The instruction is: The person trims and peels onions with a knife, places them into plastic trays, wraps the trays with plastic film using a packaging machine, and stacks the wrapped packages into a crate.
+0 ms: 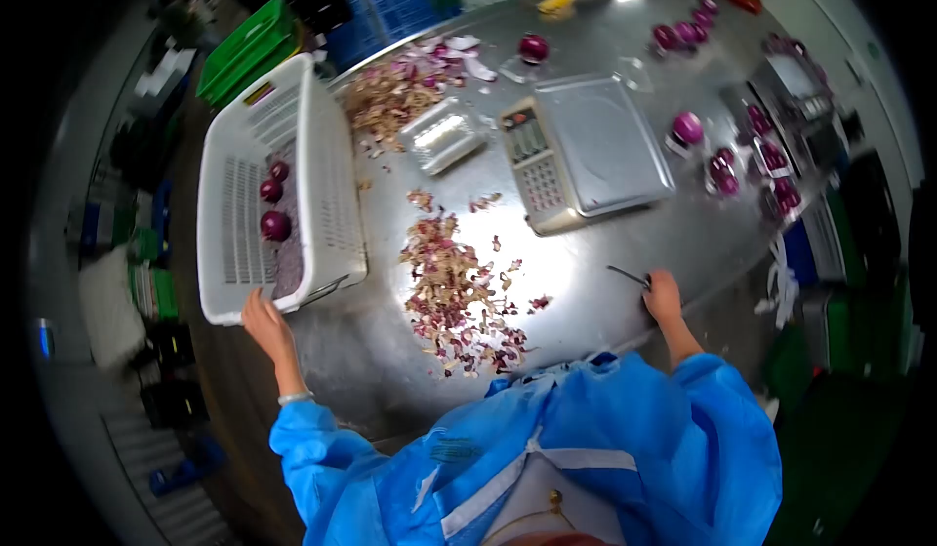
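Left grip [264, 323] reaches outward — right grip [664, 297] curled, apparently.

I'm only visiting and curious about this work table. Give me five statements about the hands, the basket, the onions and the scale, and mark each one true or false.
1. The left hand is at the rim of the white plastic basket. True.
2. The right hand is empty. False: it holds a thin dark tool, possibly a knife.
3. Three red onions show inside the white plastic basket. True.
4. The digital scale stands inside the basket. False: it stands on the metal table.
5. Loose onion skins lie scattered on the metal table. True.
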A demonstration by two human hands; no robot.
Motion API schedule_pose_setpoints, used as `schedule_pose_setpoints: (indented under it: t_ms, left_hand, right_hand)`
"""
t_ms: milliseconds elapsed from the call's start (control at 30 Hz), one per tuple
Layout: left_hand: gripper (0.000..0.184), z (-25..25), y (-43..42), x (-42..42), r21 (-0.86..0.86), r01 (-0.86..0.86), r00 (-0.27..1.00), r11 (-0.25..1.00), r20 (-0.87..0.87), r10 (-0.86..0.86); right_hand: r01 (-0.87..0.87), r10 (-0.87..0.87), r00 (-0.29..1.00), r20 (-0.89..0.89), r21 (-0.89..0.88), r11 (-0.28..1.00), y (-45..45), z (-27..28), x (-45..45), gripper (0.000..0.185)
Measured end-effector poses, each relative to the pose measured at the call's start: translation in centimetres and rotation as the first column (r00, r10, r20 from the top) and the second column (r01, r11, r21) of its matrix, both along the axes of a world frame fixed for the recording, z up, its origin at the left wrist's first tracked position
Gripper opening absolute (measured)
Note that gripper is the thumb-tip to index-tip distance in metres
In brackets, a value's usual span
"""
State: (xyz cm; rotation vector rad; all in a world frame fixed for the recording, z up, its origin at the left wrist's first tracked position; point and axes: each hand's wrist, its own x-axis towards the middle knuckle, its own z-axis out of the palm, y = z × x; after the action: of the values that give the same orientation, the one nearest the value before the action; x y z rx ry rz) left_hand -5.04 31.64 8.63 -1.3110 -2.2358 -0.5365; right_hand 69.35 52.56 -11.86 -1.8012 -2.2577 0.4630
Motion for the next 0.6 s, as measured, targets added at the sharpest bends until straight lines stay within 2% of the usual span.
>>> schedule_pose_setpoints:
  t_ms: [67, 133, 200, 300, 400, 500, 567, 600]
  left_hand:
    - [0.035, 1.7, 0.5, 4.6, 0.075, -0.046, 0.998, 0.996, -0.04, 0.049]
    - [0.042, 0.0, -0.4, 7.5, 0.081, 0.084, 0.994, 0.993, -0.073, -0.078]
    - [0.045, -2.1, -0.7, 11.8, 0.035, 0.204, 0.978, 0.978, 0.033, -0.205]
    - [0.054, -3.9, -0.9, 19.8, -0.163, 0.319, 0.937, 0.934, 0.2, -0.285]
    - [0.056, -5.1, -1.7, 25.5, -0.305, 0.414, 0.863, 0.858, 0.431, -0.263]
    - [0.056, -5.3, -2.9, 29.3, -0.419, 0.493, 0.793, 0.762, 0.576, -0.197]
    - [0.056, -5.4, -3.3, 30.8, -0.452, 0.529, 0.769, 0.718, 0.614, -0.179]
    - [0.056, -5.8, -3.3, 31.2, -0.452, 0.534, 0.764, 0.715, 0.62, -0.178]
  right_hand:
    - [-0.051, 0.051, 0.999, 0.01, 0.012, 0.999, -0.8, -0.1, 0.5, 0.025]
    - [-0.082, 0.082, 0.997, 0.004, -0.007, 0.997, -1.4, -0.5, 0.6, 0.026]
    - [-0.092, 0.092, 0.995, -0.043, 0.002, 0.996, -1.6, -0.1, 0.9, 0.026]
    - [-0.21, 0.206, 0.978, -0.042, -0.133, 0.969, -1.2, 0.7, 1.5, 0.025]
    - [-0.302, 0.291, 0.951, -0.1, -0.116, 0.946, -0.3, 3.5, 1.7, 0.028]
    - [-0.071, 0.081, 0.992, -0.093, 0.11, 0.991, 2.6, 2.5, 3.4, 0.038]
    - [0.107, -0.099, 0.991, -0.087, 0.094, 0.99, 5.8, 4.2, 4.7, 0.048]
    - [0.162, -0.152, 0.986, -0.066, 0.19, 0.968, 7.9, 4.5, 5.4, 0.053]
